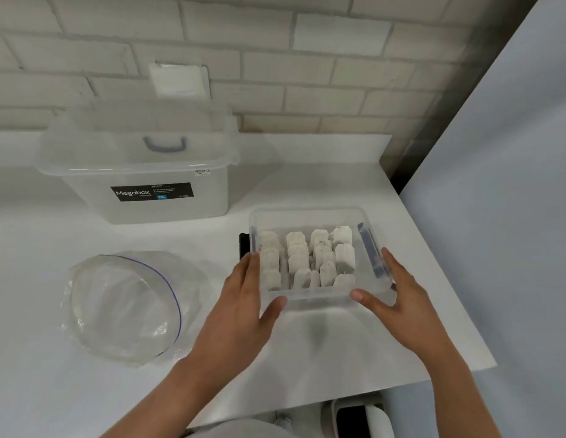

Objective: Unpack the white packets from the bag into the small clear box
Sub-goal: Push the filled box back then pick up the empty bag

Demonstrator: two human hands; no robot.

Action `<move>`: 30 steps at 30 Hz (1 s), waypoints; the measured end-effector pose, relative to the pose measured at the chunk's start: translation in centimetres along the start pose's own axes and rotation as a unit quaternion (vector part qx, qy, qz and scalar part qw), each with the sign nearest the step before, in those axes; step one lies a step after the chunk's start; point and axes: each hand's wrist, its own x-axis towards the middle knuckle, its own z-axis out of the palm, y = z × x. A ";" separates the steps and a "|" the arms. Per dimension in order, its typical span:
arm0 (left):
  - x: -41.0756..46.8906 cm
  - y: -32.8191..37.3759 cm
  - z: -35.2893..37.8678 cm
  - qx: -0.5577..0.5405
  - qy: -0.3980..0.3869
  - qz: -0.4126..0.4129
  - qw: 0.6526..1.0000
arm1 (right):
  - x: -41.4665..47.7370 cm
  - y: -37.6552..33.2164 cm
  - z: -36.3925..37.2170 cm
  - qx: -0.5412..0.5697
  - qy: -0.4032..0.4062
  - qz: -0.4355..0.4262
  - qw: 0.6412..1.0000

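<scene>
Now both hands cup the box (310, 216): left hand (246, 298) and right hand (398, 298) grasp its sides. Packets (307, 257) stand inside; bag (123, 305) looks empty. Risk: counter edge near, slick plastic could slip, spill.
</scene>
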 end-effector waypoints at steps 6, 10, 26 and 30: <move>3.1 0.9 1.1 -0.031 0.021 -0.050 0.998 | 3.6 0.3 0.1 0.033 0.000 -0.007 0.999; 7.7 0.7 1.6 -0.088 0.037 -0.072 0.993 | 8.1 -0.7 -0.5 0.019 -0.001 -0.031 0.999; 25.6 0.1 -1.1 -0.164 0.031 -0.098 0.981 | 26.0 -4.9 -1.2 0.021 -0.004 -0.056 0.998; 27.5 0.5 -1.6 -0.084 0.007 -0.118 0.989 | 28.0 -5.4 -1.5 -0.018 -0.009 -0.047 0.999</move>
